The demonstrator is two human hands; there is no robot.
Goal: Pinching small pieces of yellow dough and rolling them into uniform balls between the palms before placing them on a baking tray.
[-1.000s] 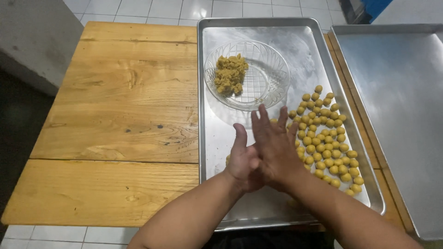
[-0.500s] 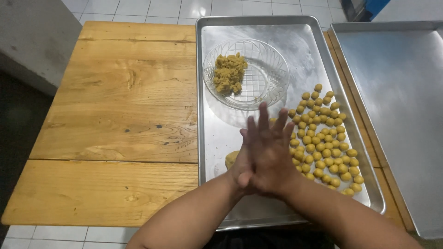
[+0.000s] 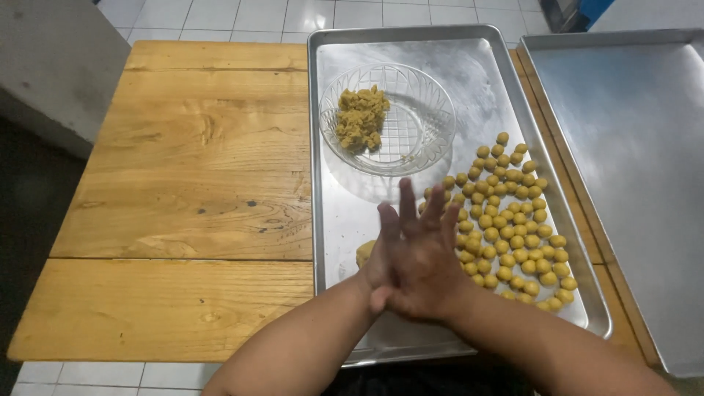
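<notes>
While both palms press flat together over the tray's near end | wooden tabletop (image 3: 183,183) | steel tray (image 3: 345,213) | glass bowl (image 3: 411,125) holding dough (image 3: 361,117) | right hand (image 3: 429,257) over left hand (image 3: 381,257), grip content hidden | dough lump (image 3: 364,253) just left | rolled balls (image 3: 513,227) right.

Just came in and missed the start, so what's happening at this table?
A person presses the left hand and right hand palm to palm above a metal tray. Whatever lies between the palms is hidden. On the tray, small yellow balls sit in rows at the right, and a glass bowl holds crumbly yellow dough.
</notes>
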